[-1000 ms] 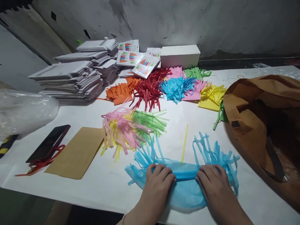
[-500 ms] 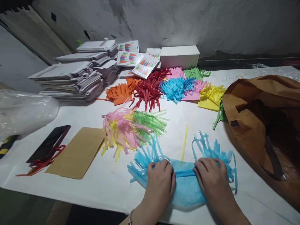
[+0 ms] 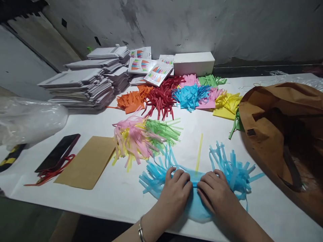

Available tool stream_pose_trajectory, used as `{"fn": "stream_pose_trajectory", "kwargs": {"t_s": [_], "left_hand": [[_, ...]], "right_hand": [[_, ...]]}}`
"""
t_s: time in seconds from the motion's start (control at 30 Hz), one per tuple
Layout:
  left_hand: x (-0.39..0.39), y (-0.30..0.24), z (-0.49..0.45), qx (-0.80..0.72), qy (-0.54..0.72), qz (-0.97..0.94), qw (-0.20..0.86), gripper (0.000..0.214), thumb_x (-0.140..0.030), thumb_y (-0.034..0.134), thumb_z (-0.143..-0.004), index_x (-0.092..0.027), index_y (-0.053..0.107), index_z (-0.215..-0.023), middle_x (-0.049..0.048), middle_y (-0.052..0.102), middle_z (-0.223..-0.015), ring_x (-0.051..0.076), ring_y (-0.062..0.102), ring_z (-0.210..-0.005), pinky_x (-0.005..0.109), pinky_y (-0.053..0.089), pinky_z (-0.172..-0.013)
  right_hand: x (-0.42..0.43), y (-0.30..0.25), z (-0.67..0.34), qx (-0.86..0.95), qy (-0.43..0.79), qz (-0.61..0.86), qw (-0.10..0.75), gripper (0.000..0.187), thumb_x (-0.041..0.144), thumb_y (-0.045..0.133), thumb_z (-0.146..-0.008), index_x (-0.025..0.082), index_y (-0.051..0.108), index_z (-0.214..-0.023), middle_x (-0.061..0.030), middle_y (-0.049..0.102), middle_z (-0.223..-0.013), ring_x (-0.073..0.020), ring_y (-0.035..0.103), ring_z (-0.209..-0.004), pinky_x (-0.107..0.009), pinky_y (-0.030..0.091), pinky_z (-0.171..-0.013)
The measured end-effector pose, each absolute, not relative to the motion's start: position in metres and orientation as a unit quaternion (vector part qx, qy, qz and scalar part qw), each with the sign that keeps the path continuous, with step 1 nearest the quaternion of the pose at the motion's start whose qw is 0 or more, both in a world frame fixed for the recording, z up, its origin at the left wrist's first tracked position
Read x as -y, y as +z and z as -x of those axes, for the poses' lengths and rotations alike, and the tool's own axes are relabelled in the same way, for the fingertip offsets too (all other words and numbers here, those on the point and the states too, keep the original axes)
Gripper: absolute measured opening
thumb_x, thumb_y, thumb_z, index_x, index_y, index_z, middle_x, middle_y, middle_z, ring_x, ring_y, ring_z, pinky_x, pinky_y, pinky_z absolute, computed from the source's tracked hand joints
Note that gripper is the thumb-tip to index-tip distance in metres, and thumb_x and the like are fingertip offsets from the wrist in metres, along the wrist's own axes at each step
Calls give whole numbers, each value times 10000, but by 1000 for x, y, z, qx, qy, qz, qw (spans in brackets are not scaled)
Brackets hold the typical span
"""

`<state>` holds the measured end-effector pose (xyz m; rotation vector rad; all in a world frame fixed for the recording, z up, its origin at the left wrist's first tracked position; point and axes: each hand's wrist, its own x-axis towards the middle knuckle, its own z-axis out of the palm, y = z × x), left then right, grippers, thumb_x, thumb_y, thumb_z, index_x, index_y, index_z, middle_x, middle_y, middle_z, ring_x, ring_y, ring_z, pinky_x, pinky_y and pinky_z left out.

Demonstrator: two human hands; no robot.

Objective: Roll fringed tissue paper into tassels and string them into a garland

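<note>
Blue fringed tissue paper [image 3: 199, 206] lies at the table's front, its cut strips fanning out to the left and right. A narrow fold or roll crosses its middle. My left hand [image 3: 176, 188] is closed on this fold from the left, fingers curled over it. On the other side my right hand [image 3: 215, 188] grips the same fold, with only a small gap between the two hands. Fingertips of both are partly hidden under the knuckles. Just beyond the paper lies a loose yellow strip [image 3: 199, 151]. Pink, yellow and green tissue tassels [image 3: 136, 134] rest to the upper left.
A brown bag [image 3: 262, 134] stands open at right. Left are a phone [image 3: 58, 153], brown card [image 3: 87, 163] and clear plastic [image 3: 32, 117]. Behind sit stacked white packets [image 3: 75, 84], a white box [image 3: 194, 64] and folded fringes in several colours [image 3: 161, 101].
My hands have slid closer together along the fold, the right one moving left. The view has shifted slightly, and the blue fringe on the right has spread.
</note>
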<state>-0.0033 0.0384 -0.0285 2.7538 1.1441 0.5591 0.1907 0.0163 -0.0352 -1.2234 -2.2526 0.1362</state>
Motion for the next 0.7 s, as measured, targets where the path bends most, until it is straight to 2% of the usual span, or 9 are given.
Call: {"fn": "stream_pose_trajectory", "kwargs": {"t_s": [0.1,0.17,0.23,0.33,0.4,0.5,0.7], "left_hand": [[-41,-31,2,-355,184,-916,41,130,-158,589,-966,-186,589,-839,23,648,-919,218,541,-915,464,298,-1031],[-42,-32,2,-345,165,-923,33,126,-159,581,-975,-181,592,-851,28,644,-922,218,539,-903,451,317,-1010],[-43,-34,4,-338,151,-929,33,100,-150,580,-976,-176,602,-883,28,644,-930,220,540,-897,443,329,-983],[-43,-37,5,-332,165,-928,44,86,-148,574,-981,-178,613,-911,25,648,-930,219,540,-884,440,335,-948],[-43,-39,6,-335,176,-924,49,111,-152,555,-993,-181,615,-905,27,648,-922,219,540,-881,446,333,-949],[-43,-37,5,-346,168,-921,64,121,-153,541,-999,-182,621,-912,33,651,-940,223,541,-903,465,321,-979],[-43,-22,-2,-399,115,-900,132,128,-107,533,-965,-181,621,-908,41,641,-963,243,542,-937,496,330,-961]], "right_hand": [[-15,-35,-185,848,32,448,281,391,173,329,-1058,187,589,-767,-26,586,-739,-198,512,-763,-396,342,-884],[-14,-35,-186,854,31,436,283,409,116,305,-1047,179,599,-770,-25,590,-720,-187,514,-735,-384,356,-897],[-10,-34,-194,855,28,428,292,370,80,321,-1030,157,652,-886,-41,647,-782,-187,548,-764,-393,360,-956],[2,-35,-217,855,-17,423,300,367,41,334,-998,133,682,-1070,-85,726,-990,-227,603,-928,-429,343,-1033],[12,-39,-232,863,-58,422,272,379,31,355,-975,136,689,-1121,-93,730,-1092,-253,601,-1031,-420,356,-1020],[22,-46,-245,876,-77,420,226,391,25,378,-955,126,681,-1180,-86,729,-1118,-259,596,-1086,-402,366,-1003],[22,-48,-233,828,-18,502,248,249,86,478,-971,193,673,-1084,-43,725,-1048,-261,595,-1039,-433,348,-980]]}}
